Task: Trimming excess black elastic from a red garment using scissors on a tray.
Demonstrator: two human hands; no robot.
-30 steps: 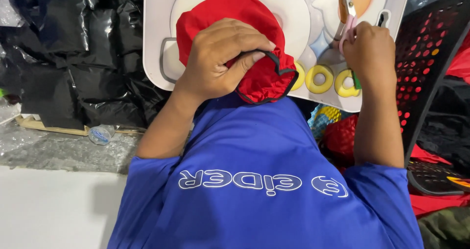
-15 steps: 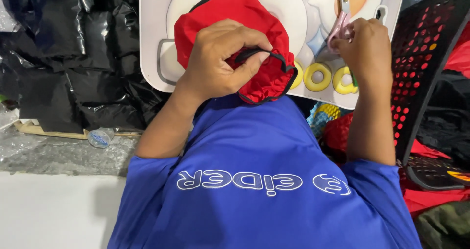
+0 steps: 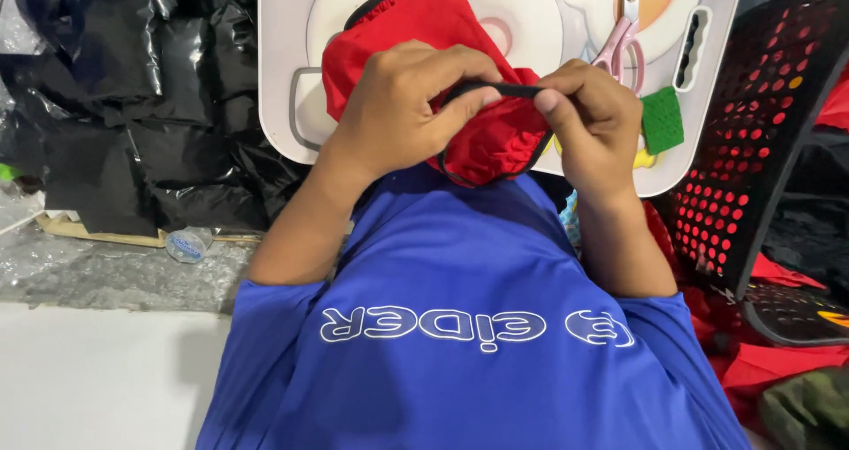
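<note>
Red fabric piece [image 3: 416, 39]: a gathered red cloth with black elastic edging is held over the white tray, covering the tray's middle and reaching down past its lower edge.
Black elastic strap [image 3: 495, 89]: it is stretched level between the two hands, above the lower bulge of the red cloth.
Left hand [image 3: 402, 114]: the fingers are curled nearly closed; the red cloth is gripped beneath the palm and the strap's left end is pinched at the fingertips [image 3: 473, 77].
Right hand [image 3: 594, 118]: the fingers are bent tightly inward; the strap's right end is pinched between thumb and forefinger, and the knuckles lie against the cloth's right side.
Cloth relative to fingers: the cloth lies under and between both sets of fingers, with its upper part left uncovered above the left hand.
White tray [image 3: 281, 79]: it is propped behind the cloth, with rounded recesses and a slot handle on its right side.
Pink-handled scissors [image 3: 622, 34]: they are laid on the tray, up and right of the cloth, just above the right hand.
Green square pad [image 3: 661, 119]: it is seen at the tray's lower right, just beside the right hand.
Black perforated basket [image 3: 761, 123]: it stands right of the tray.
Black plastic bags [image 3: 133, 96]: they are piled left of the tray.
Blue shirt [image 3: 469, 326]: it is worn below the tray's lower edge.
</note>
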